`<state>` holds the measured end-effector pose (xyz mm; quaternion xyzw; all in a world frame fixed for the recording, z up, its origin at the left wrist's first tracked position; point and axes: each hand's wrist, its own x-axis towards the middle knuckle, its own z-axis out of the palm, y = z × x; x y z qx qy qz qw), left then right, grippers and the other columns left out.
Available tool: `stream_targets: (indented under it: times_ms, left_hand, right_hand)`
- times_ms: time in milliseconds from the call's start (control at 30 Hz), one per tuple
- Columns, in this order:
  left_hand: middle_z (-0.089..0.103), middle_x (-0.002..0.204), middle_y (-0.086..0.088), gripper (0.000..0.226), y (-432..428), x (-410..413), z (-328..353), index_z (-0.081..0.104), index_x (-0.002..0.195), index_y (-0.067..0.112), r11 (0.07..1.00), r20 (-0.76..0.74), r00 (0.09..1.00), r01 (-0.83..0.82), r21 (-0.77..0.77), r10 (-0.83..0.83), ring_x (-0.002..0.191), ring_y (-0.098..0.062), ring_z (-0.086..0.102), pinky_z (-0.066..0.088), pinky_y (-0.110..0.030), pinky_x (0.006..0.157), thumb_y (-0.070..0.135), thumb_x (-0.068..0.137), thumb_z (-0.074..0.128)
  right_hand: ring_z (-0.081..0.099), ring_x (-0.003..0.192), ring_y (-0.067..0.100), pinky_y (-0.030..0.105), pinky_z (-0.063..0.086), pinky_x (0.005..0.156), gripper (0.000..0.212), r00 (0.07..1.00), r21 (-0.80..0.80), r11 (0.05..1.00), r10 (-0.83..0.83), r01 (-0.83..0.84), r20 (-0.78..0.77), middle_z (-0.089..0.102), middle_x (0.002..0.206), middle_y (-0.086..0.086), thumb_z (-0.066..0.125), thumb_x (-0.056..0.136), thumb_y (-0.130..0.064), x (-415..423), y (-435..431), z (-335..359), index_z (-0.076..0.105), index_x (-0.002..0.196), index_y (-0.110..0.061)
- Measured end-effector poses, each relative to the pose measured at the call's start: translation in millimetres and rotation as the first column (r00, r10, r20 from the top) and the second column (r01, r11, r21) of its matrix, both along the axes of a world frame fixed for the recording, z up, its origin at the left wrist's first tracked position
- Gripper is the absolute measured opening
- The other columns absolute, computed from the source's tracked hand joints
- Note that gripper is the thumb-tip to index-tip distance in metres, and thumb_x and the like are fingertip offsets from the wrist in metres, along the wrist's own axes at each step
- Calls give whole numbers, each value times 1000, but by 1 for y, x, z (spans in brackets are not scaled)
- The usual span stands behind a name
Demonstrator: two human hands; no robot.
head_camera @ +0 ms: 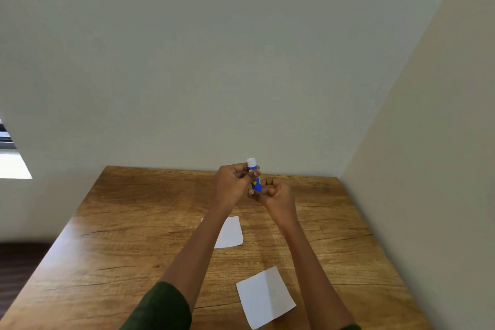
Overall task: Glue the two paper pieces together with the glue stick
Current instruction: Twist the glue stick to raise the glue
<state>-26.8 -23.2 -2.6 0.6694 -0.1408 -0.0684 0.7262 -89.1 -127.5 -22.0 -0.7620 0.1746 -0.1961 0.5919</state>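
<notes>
I am looking down on a wooden table [134,236] that is sitting in a corner of pale walls. Two white sheets are lying on it, well apart. The left forearm is covering part of the far paper [232,232], and the creased near paper [265,297] is lying between the forearms. Over the table's far side, both hands are holding the glue stick [256,185] upright, white end up. The left hand [231,185] is curling its fingers round the upper part, and the right hand [277,195] is clamping the lower end.

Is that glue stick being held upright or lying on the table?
Upright: the glue stick stands white end up, above the table, left hand gripping its upper part, right hand its lower end.
</notes>
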Motion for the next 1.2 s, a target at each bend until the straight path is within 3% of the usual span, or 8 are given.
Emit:
stream_targets:
  times_ms: [100, 233, 467, 567, 733, 900, 1067, 1200]
  left_hand:
    - [72, 71, 10, 11, -1, 0, -1, 74, 87, 19, 1000, 1, 1000, 1, 14, -1, 58, -10, 67, 55, -17, 56, 17, 77, 74]
    - [71, 80, 2, 19, -3, 0, -1, 73, 95, 10, 1000, 22, 1000, -15, 20, 15, 65, 5, 67, 50, -8, 57, 14, 77, 73]
    - [74, 89, -4, 21, -3, 3, -2, 73, 96, 9, 1000, 32, 999, -4, 10, 3, 82, -9, 70, 54, -17, 72, 15, 76, 74]
    - [74, 88, -3, 20, -2, 4, -4, 73, 95, 11, 1000, 16, 1000, -6, 4, 6, 81, -7, 70, 54, -17, 71, 16, 75, 74]
    - [73, 80, 4, 16, -2, 4, -4, 74, 91, 16, 999, 7, 1000, -22, 23, 22, 73, -1, 68, 51, -10, 60, 18, 76, 75]
    - [73, 78, 3, 16, -4, 3, -1, 74, 91, 16, 1000, -11, 1000, 5, 19, -4, 64, -10, 69, 56, -20, 59, 19, 75, 75]
    - [75, 84, -2, 14, -3, 2, 1, 74, 90, 16, 1000, -9, 1000, 22, 5, -22, 77, -7, 71, 58, -26, 71, 18, 76, 74]
    - [74, 84, -3, 16, 0, 1, 0, 74, 91, 16, 998, -48, 997, 56, -4, -56, 75, -10, 71, 60, -35, 59, 21, 75, 75]
  right_hand:
    - [72, 77, 22, 47, 57, 82, 25, 1000, 35, 999, 24, -23, -4, 73, 68, 5, 80, 70, -11, -1, -2, 0, 65, 89, -5]
    - [73, 82, 23, 50, 56, 86, 24, 998, 52, 997, 61, -60, -18, 75, 80, 12, 77, 74, -10, 0, -4, 0, 66, 94, -3]
    - [71, 90, 28, 35, 57, 83, 21, 982, 91, 978, 186, -185, -6, 72, 94, 21, 62, 88, -10, -3, -9, 2, 64, 105, 1]
    - [71, 90, 26, 33, 57, 83, 21, 980, 83, 976, 200, -200, 6, 73, 94, 18, 64, 87, -12, -4, -8, 2, 64, 107, -4]
    - [73, 82, 16, 33, 57, 78, 47, 995, 38, 995, 93, -92, -28, 76, 84, 5, 83, 68, -21, -3, -3, -1, 58, 106, -11]
    - [72, 80, 25, 44, 57, 81, 31, 1000, 19, 1000, 8, -8, 10, 74, 78, 13, 81, 70, -19, -1, -2, 1, 65, 94, -7]
    - [71, 87, 35, 48, 54, 89, 19, 990, 80, 987, 138, -140, 36, 72, 88, 25, 69, 82, -11, -4, -7, 2, 66, 97, 2]
    - [71, 95, 28, 33, 54, 91, 28, 947, 178, 931, 320, -320, 30, 72, 100, 20, 56, 92, -18, -11, -12, 2, 65, 106, 3]
